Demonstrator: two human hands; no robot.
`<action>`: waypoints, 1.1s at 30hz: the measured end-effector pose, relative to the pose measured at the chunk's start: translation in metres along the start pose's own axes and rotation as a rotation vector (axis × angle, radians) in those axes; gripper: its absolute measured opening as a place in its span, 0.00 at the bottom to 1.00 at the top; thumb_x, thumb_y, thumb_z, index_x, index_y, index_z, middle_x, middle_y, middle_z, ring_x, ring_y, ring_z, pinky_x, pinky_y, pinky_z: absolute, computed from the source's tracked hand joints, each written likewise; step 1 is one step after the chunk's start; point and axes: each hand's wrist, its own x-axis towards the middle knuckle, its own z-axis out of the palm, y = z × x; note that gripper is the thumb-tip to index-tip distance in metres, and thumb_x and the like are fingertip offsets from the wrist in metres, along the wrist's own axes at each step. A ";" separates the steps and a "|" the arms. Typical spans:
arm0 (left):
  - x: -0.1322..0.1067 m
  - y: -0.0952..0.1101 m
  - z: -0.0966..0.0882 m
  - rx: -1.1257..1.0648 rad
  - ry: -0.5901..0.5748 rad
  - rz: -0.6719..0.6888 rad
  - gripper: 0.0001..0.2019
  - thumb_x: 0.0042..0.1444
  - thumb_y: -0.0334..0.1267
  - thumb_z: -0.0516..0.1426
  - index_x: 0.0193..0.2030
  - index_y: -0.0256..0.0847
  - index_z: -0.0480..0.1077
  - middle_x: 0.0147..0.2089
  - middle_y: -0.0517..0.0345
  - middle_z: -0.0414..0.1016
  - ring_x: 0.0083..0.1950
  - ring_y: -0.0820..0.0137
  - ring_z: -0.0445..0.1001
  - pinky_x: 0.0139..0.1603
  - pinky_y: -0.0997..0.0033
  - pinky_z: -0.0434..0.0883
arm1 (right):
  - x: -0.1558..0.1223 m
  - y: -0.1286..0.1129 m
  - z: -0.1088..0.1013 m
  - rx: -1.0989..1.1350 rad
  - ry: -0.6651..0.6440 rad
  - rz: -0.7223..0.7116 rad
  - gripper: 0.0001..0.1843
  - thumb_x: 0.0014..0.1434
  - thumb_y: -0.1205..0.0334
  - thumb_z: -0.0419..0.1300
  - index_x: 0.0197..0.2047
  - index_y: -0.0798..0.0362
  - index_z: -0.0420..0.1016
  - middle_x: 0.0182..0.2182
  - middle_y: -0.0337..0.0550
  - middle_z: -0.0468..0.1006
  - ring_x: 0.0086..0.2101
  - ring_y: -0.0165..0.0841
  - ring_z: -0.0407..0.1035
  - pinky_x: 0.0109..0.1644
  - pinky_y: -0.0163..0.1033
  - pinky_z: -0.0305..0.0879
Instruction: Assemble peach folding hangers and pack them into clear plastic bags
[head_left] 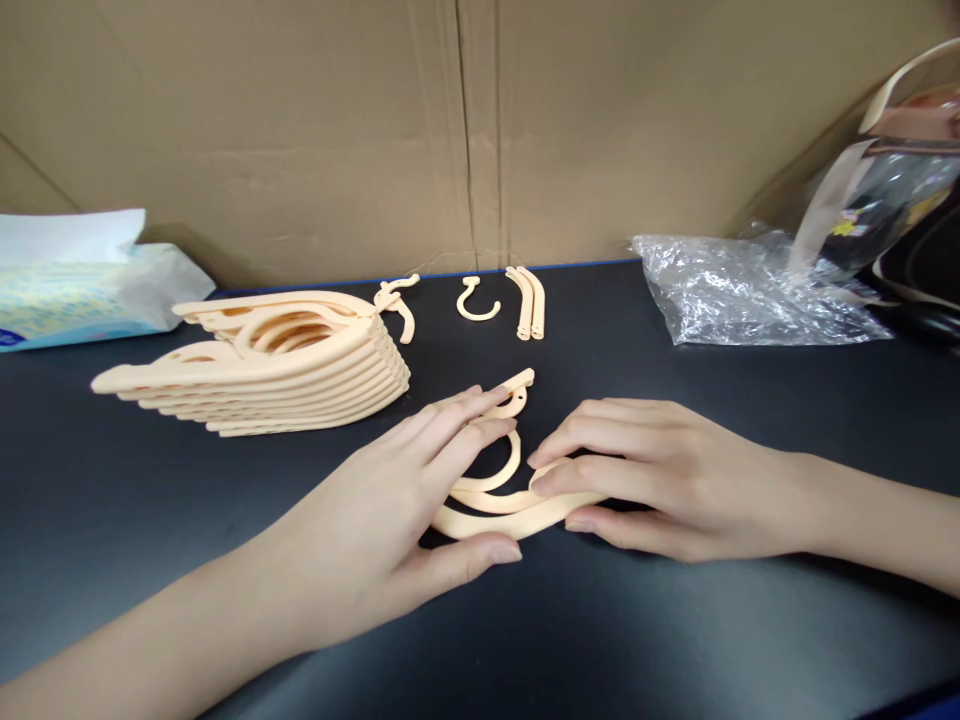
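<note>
A cream plastic clothes hanger lies on the black tabletop, in front of me, its curved parts folded close together. My left hand covers its left side, fingers over the top and thumb along the near edge. On the right end, my right hand grips the hanger between bent fingers and thumb. The parts beneath both palms are hidden. Just beyond my left fingers, a narrow straight end of a cream piece sticks out.
At the left stands a stack of cream folded hangers. Behind are jointed pieces, a loose hook and curved strips. A tissue pack lies far left. Crumpled clear plastic and a transparent bag sit right. Cardboard walls the back.
</note>
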 end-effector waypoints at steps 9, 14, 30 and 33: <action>0.001 0.000 0.000 -0.004 0.005 0.005 0.29 0.72 0.54 0.56 0.74 0.44 0.59 0.79 0.48 0.60 0.78 0.55 0.60 0.76 0.54 0.66 | -0.002 -0.001 0.002 -0.009 -0.004 -0.022 0.10 0.74 0.68 0.54 0.47 0.55 0.78 0.45 0.48 0.83 0.42 0.35 0.74 0.46 0.41 0.71; 0.000 0.000 -0.001 0.027 -0.016 -0.002 0.30 0.73 0.55 0.55 0.74 0.43 0.59 0.80 0.49 0.59 0.79 0.57 0.59 0.77 0.56 0.64 | -0.001 -0.001 0.002 -0.004 -0.007 -0.023 0.09 0.74 0.68 0.55 0.47 0.56 0.78 0.45 0.48 0.83 0.42 0.35 0.73 0.45 0.41 0.71; -0.001 0.003 -0.003 -0.004 0.002 0.001 0.26 0.73 0.51 0.55 0.72 0.46 0.59 0.77 0.48 0.64 0.75 0.57 0.66 0.72 0.60 0.69 | -0.001 0.005 0.002 -0.097 0.039 0.094 0.10 0.75 0.62 0.56 0.43 0.55 0.77 0.44 0.50 0.82 0.40 0.36 0.76 0.45 0.42 0.73; -0.002 0.004 -0.004 -0.002 -0.007 -0.002 0.23 0.76 0.43 0.50 0.73 0.45 0.57 0.79 0.50 0.61 0.78 0.60 0.62 0.76 0.60 0.65 | 0.000 0.004 0.002 -0.145 0.035 0.116 0.11 0.75 0.62 0.55 0.45 0.55 0.79 0.46 0.51 0.82 0.41 0.37 0.76 0.47 0.43 0.74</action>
